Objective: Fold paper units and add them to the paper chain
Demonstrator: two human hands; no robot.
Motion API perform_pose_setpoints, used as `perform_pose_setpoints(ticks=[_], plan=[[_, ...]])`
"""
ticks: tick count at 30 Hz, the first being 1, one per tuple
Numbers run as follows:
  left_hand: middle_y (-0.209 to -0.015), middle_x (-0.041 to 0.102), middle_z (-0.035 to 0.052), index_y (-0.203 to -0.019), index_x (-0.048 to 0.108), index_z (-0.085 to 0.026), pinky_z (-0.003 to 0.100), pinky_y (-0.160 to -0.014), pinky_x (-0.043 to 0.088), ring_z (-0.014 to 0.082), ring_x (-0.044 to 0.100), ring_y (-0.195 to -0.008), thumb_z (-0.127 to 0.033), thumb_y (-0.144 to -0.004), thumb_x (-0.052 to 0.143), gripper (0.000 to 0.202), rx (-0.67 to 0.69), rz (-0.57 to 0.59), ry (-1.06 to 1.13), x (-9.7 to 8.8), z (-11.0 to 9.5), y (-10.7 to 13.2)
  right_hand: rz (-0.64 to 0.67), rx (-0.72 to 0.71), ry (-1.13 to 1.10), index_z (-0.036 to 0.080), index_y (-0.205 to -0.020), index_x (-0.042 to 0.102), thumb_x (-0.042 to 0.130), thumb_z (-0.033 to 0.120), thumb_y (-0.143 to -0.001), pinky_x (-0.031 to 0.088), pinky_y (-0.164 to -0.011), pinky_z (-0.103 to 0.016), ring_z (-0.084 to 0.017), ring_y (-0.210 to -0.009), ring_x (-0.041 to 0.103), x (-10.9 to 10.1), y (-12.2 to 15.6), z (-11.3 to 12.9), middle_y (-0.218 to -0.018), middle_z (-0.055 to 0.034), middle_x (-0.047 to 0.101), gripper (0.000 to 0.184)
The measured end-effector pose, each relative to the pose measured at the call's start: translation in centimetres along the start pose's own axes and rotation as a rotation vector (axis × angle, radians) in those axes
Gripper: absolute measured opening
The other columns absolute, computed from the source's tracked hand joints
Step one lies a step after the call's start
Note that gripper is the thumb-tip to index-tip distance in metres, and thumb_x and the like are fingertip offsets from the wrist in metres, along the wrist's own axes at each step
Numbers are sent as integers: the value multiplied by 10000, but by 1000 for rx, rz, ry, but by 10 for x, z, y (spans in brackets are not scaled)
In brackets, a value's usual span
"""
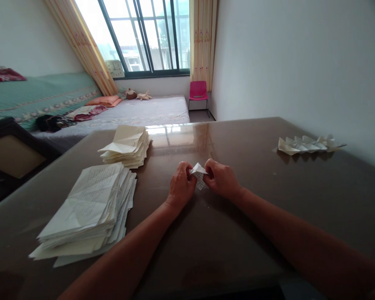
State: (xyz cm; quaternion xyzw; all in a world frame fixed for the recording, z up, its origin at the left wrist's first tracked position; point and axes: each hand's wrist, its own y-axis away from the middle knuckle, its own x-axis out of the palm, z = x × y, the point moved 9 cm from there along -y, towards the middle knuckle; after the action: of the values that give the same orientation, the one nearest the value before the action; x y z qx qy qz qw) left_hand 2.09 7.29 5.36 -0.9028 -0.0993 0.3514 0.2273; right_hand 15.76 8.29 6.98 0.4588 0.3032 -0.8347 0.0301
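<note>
Between my two hands is a small piece of folded white paper (199, 171), peaked at the top, with lines of print or writing on its lower part. My left hand (181, 183) pinches its left side, fingers curled and thumb toward me. On the other side my right hand (222, 178) grips the right edge in the same way. Both hands are just above the brown glossy table (237, 154). My fingers cover the paper's side edges.
Left of my arms lie a big stack of written sheets (84, 204) and, behind it, a smaller cream paper stack (125, 146). A row of folded paper pieces (306, 145) sits at the far right. Beyond the table are a bed (162, 109) and a pink chair (198, 91).
</note>
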Motion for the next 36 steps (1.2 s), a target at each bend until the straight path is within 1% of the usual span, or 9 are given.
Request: perform_pose_setpoints(ticks=[3, 8, 13, 16, 19, 23, 27, 32, 36], plan=[[-775, 486, -30, -886, 468, -209, 229, -625, 424, 118, 489, -675, -103, -720, 528, 206, -23, -19, -13, -3, 3, -2, 6, 28, 9, 221, -752, 430, 555, 199, -713, 277, -562, -241, -122, -565, 462, 0, 0, -5, -664, 33, 542, 132], [-843, 490, -12, -863, 475, -209, 225, -645, 430, 120, 493, -726, -114, -755, 518, 149, 62, 43, 34, 6, -1, 0, 75, -9, -1, 221, -773, 443, 528, 238, -760, 272, -566, -240, -127, -580, 488, 10, 1, -4, -686, 23, 566, 88], [-841, 489, -7, -833, 461, -209, 232, -660, 425, 129, 496, -746, -92, -740, 501, 155, 101, 102, 46, 12, -3, 2, 130, 101, 3, 222, -931, 461, 559, 357, -791, 248, -542, -243, -151, -578, 533, 18, 1, -17, -717, 17, 612, 218], [-827, 491, -4, -821, 465, -209, 240, -655, 413, 135, 496, -739, -77, -726, 479, 163, 104, 173, 2, 16, -4, 1, 141, 101, 42, 225, -948, 469, 541, 301, -801, 246, -553, -249, -163, -623, 559, 19, 1, -22, -771, 3, 638, 180], [-828, 511, 1, -810, 488, -210, 255, -655, 403, 140, 497, -721, -81, -731, 471, 152, 82, 241, -113, 19, -2, 0, 176, 94, 125, 236, -929, 484, 556, 255, -775, 235, -551, -258, -166, -636, 554, 22, 1, -28, -781, 6, 639, 172], [-862, 544, 15, -824, 529, -221, 274, -689, 403, 164, 515, -796, -117, -773, 478, 126, 127, 307, -272, 23, -5, 1, 256, 32, 170, 237, -894, 503, 586, 191, -722, 247, -552, -254, -158, -717, 558, 28, 3, -30, -889, -1, 634, 197], [-921, 556, 29, -866, 555, -231, 284, -711, 423, 185, 518, -883, -152, -825, 471, 123, 198, 352, -372, 23, -8, 5, 317, -65, 133, 229, -922, 525, 598, 196, -726, 300, -582, -241, -151, -766, 554, 27, 3, -28, -954, -12, 613, 212], [-966, 580, 46, -925, 589, -220, 309, -800, 450, 199, 502, -946, -211, -905, 430, 161, 338, 387, -420, 21, -13, 9, 336, -133, -10, 227, -1054, 528, 632, 183, -712, 391, -654, -233, -125, -754, 552, 18, 1, -31, -1047, -17, 588, 360], [-963, 606, 49, -916, 611, -203, 310, -855, 451, 187, 501, -960, -239, -941, 400, 215, 431, 415, -387, 21, -18, 12, 397, -247, -190, 244, -1070, 581, 642, 172, -729, 449, -769, -257, -127, -827, 559, 16, 2, -27, -1090, -25, 557, 353]])
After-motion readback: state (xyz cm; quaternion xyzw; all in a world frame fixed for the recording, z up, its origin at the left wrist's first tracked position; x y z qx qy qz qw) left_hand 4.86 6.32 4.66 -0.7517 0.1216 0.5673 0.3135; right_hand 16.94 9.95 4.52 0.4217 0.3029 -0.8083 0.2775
